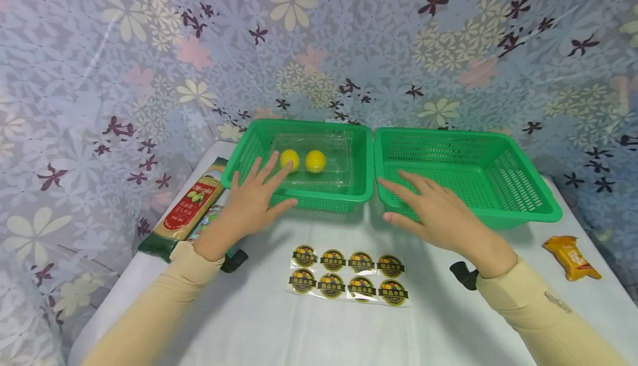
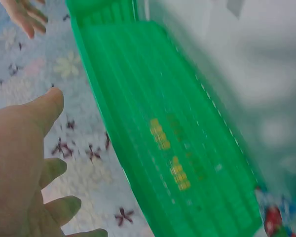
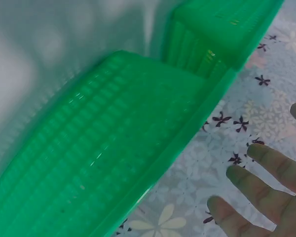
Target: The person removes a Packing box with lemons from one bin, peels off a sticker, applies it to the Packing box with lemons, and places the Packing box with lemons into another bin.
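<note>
In the head view my left hand (image 1: 251, 202), fingers spread, hovers at the near left side of the left green basket (image 1: 324, 193). That basket holds a clear plastic box (image 1: 338, 158) with two yellow balls, one (image 1: 315, 161) to the right of the other (image 1: 289, 160). My right hand (image 1: 438, 211), fingers extended and apart, is over the near left edge of the right green basket (image 1: 523, 214), which shows its bare mesh floor. Neither hand holds anything. The left wrist view shows the left hand (image 2: 24, 168) beside a basket wall; the right wrist view shows the right hand (image 3: 271, 197) similarly.
A sheet of round stickers (image 1: 349, 274) lies on the white table (image 1: 309, 333) between the forearms. A red and green packet (image 1: 184, 211) and a smaller colourful packet (image 1: 206, 221) are at the left, an orange packet (image 1: 572, 257) at the right. Flowered cloth (image 1: 319, 45) hangs behind.
</note>
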`<state>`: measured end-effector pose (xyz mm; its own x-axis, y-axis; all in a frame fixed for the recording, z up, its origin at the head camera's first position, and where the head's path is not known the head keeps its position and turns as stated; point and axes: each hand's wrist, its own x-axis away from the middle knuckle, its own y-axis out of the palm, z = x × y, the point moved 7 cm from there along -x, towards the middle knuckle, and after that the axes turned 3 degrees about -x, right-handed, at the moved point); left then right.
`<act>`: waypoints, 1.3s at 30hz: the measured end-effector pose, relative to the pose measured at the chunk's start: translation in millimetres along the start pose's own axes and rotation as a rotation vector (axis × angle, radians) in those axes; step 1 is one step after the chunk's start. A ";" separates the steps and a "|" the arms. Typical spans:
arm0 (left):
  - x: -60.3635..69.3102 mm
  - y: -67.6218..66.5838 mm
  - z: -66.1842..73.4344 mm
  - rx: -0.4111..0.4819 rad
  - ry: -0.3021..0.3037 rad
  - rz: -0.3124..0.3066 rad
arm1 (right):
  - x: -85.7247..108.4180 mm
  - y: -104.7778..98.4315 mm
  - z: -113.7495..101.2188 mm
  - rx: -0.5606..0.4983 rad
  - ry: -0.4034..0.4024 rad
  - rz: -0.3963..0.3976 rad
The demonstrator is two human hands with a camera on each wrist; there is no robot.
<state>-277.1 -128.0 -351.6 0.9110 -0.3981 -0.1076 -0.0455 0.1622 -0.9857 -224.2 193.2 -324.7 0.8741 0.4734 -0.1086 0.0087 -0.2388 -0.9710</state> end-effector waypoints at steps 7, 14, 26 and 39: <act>3.9 -11.6 -37.5 0.082 -0.059 0.065 | -18.7 -4.9 -6.3 -0.119 0.001 -0.020; 6.9 -11.4 -73.5 0.172 -0.092 0.087 | -42.8 -2.3 -3.9 -0.255 0.033 -0.055; 5.2 8.8 -108.5 0.391 -0.139 0.070 | -89.7 9.2 0.3 -0.449 0.104 -0.119; 1.6 23.2 -117.6 0.478 -0.138 0.020 | -127.5 30.8 1.0 -0.589 0.185 -0.160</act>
<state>-324.9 -231.0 -389.9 0.9589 -0.2733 -0.0757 0.1006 0.5772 -0.8104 -335.9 126.3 -341.0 0.9088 0.4001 0.1182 0.3659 -0.6284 -0.6864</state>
